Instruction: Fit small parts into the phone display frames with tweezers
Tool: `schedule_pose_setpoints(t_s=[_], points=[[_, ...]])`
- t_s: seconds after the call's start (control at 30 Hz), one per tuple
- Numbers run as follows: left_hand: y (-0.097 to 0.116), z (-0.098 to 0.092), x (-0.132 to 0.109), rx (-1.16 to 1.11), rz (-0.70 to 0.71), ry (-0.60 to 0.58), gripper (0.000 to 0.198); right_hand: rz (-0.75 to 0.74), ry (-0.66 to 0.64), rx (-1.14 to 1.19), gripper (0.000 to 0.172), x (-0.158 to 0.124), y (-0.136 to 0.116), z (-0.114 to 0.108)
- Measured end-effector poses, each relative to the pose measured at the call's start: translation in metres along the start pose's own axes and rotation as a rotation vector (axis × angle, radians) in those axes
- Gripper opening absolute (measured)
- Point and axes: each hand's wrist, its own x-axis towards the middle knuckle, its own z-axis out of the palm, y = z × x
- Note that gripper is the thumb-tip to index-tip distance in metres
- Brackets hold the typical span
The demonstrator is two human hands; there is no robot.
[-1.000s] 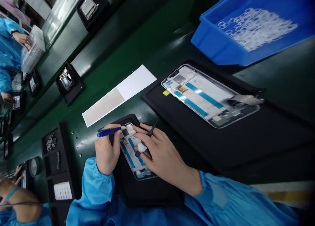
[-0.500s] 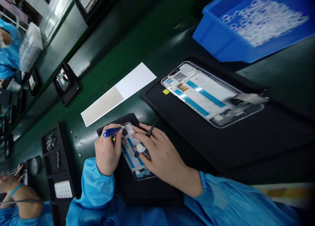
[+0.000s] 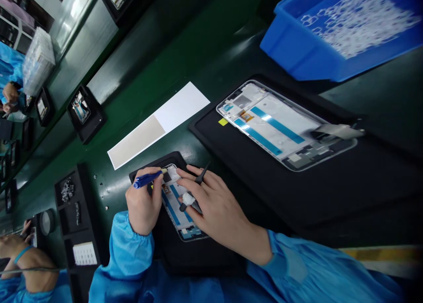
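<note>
A phone frame (image 3: 175,210) with blue strips lies on a black pad (image 3: 198,261) at the lower middle. My left hand (image 3: 143,204) pinches a blue pen-like tool (image 3: 145,179) over the frame's upper left corner; its pale tip end is between thumb and finger. Over the frame's right side, my right hand (image 3: 214,204) has a black pointed tool (image 3: 202,173) threaded between its fingers. A small white wad (image 3: 188,200) is by its lower fingers. The fingertips touch or hover at the frame's top; contact is hard to tell.
A second phone frame (image 3: 271,122) rests on a large black pad (image 3: 297,197). Behind it stands a blue bin (image 3: 297,47) of white rings. White card (image 3: 180,107) lies mid-table, a compartment tray (image 3: 89,232) at left. Other people's hands (image 3: 11,94) show at far left.
The rear end of the blue tool has tilted down and left a little in my left hand. My right hand has barely moved. At the upper left, another person's hands have come lower into view.
</note>
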Motion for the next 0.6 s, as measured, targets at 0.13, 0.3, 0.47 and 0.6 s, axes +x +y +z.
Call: schedule_pose_setpoints(t_s=[0.13,0.3,0.47,0.6], points=[[0.0033,0.0000,0.0035,0.032,0.052,-0.006,0.009,0.002,-0.006,-0.004,0.036,0.0006,-0.0006,-0.0012],[0.0029,0.0001,0.0042,0.063,0.067,-0.029,0.010,0.007,-0.020,-0.014,0.037,0.0005,-0.0004,-0.0012],[0.0010,-0.0009,0.0029,0.020,0.119,-0.024,0.011,0.010,-0.020,0.000,0.037,0.0006,-0.0006,-0.0011],[0.0015,0.0012,0.0029,0.023,0.121,-0.028,0.010,0.012,-0.024,0.002,0.037,0.0005,-0.0010,-0.0007]])
